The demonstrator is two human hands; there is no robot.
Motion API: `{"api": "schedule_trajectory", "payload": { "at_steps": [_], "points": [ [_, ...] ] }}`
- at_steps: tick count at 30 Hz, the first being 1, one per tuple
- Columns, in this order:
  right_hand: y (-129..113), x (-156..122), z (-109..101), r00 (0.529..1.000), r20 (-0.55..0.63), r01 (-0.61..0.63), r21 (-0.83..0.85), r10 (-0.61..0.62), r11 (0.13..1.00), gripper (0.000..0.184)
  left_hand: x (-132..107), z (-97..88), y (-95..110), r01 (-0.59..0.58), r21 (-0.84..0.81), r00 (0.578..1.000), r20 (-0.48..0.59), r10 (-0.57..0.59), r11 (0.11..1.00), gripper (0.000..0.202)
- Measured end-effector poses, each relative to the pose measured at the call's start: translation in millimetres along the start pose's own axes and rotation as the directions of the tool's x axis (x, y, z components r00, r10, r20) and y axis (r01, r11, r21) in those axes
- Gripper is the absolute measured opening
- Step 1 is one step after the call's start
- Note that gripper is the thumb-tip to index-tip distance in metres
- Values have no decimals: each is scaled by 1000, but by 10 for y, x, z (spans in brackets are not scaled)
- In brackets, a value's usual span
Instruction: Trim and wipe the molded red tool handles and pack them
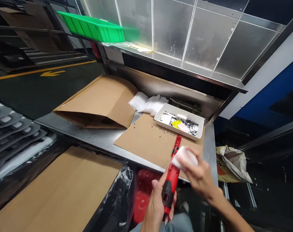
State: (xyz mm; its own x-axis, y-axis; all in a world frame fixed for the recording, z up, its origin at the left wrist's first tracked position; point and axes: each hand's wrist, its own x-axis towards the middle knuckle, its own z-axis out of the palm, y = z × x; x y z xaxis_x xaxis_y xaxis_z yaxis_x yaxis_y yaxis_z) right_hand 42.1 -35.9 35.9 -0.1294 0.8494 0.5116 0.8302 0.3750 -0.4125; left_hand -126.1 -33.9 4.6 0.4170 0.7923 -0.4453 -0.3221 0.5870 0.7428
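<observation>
My left hand (157,203) is wrapped around the grip of a red-and-black handheld tool (170,183). It slants up and away from me, its narrow, notched red front end lying over a cardboard sheet (146,138). In my right hand (200,175) is a soft-looking white wad (186,157), pinched in the fingers against the upper body of the tool. Motion blur hides whether the wad is cloth or paper. Just beyond the tool's tip stands a white tray (158,120) with small black bits, white pieces and a yellow-and-white tag inside.
A large open cardboard box (100,100) lies at the bench's left, with stacked white sheets (153,103) beside it. A green bin (93,28) sits on the metal shelf (170,59) above. Lower left is another cardboard surface (59,190); a red stool (142,199) is below the bench.
</observation>
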Motion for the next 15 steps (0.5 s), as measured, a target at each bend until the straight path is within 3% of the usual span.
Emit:
{"api": "schedule_trajectory", "payload": {
  "at_steps": [1, 3, 5, 6, 9, 12, 13, 15],
  "points": [
    [6, 1, 4, 999, -26, -24, -3, 24, 1000, 39, -3, 9, 10, 28, -62, 1000, 13, -27, 998, 75],
    [12, -4, 0, 998, -13, 67, 54, -67, 996, 42, -5, 22, 51, 167, -176, 986, 60, -159, 970, 66],
    [9, 2, -22, 987, 29, 152, 93, -155, 984, 42, -9, 26, 118, 295, -260, 953, 153, -262, 919, 60],
    [5, 15, -39, 991, 37, 123, 74, -126, 990, 41, -13, 27, 158, 337, -284, 935, 214, -283, 898, 58],
    [-28, 71, -88, 1000, -12, -28, -15, 28, 1000, 37, -30, 31, 258, 390, -306, 903, 311, -296, 869, 52],
    [-77, 109, -103, 989, 74, 123, 28, -125, 992, 39, -38, 24, 271, 406, -320, 907, 257, -334, 856, 51],
    [-84, 115, -101, 987, 90, 129, 8, -129, 992, 40, -34, 16, 252, 415, -324, 902, 267, -338, 850, 49],
    [-84, 115, -93, 999, 38, 15, -107, -11, 994, 44, -19, -6, 192, 435, -314, 882, 338, -329, 844, 49]
  ]
}}
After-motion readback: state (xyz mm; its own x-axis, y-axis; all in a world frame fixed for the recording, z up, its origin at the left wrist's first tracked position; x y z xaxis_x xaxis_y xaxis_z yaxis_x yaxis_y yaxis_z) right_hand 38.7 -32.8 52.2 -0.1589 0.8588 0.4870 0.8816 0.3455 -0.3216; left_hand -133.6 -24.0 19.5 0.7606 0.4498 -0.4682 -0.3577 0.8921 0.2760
